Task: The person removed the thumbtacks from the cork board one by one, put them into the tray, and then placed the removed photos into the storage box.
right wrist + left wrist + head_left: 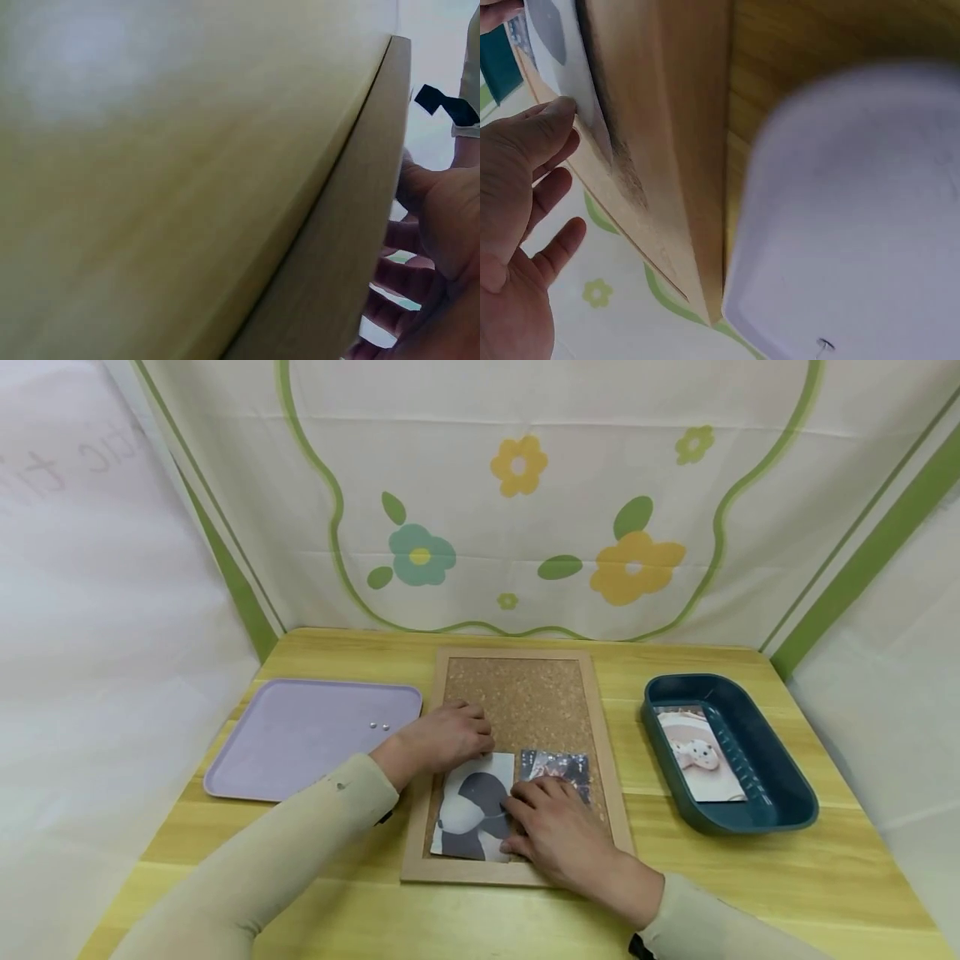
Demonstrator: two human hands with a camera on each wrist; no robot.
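A picture card (468,814) with a grey and white pattern lies over the lower left of a framed cork board (513,697). My left hand (450,737) is at its top edge, thumb tip against the card in the left wrist view. There, a narrow dark gap shows under the card's edge. On the card's right side, my right hand (562,835) grips the edge with thumb and forefinger. Its other fingers overlap a dark picture card (577,768) beside it. In the right wrist view, the board's wooden frame hides the fingertips.
Left of the board lies a lilac tray (300,735) with two small silver pins (379,726) near its right side. To the right stands a dark teal bin (780,777) containing another picture card (705,760). A patterned cloth (465,602) hangs behind the wooden table (480,922).
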